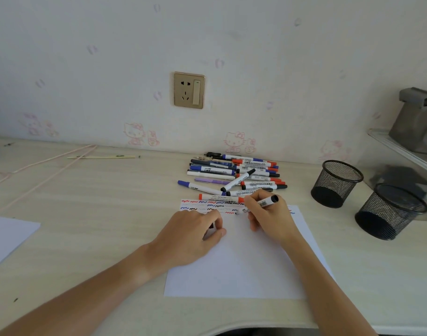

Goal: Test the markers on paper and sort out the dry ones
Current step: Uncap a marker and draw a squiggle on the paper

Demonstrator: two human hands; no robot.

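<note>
One marker (258, 206) is in play: our right hand (268, 214) pinches its white barrel, the tip down on the paper (232, 263) near the far edge and the black rear end tilted up and to the right, so its long axis runs low-left to high-right. The tip sits at the right end of the lower line of squiggles (212, 206) — red, blue and black marks in about three rows along the sheet's top strip. Our left hand (195, 235) rests on the paper just left of the tip, fingers loosely curled; something small and dark shows between thumb and finger, perhaps the cap, but we cannot tell.

Beyond the sheet lies the pile of markers (234, 175), well over a dozen by our count, mostly lying across the counter (86, 202), blue, red and black caps mixed, plus one purple pen. The nearest of them touches the paper's far edge.

Two black mesh cups (336, 183) stand to the right, well apart from the pile and nearer the right hand — we judge these the sorting bins. A second sheet (8, 236) lies at far left.
</note>
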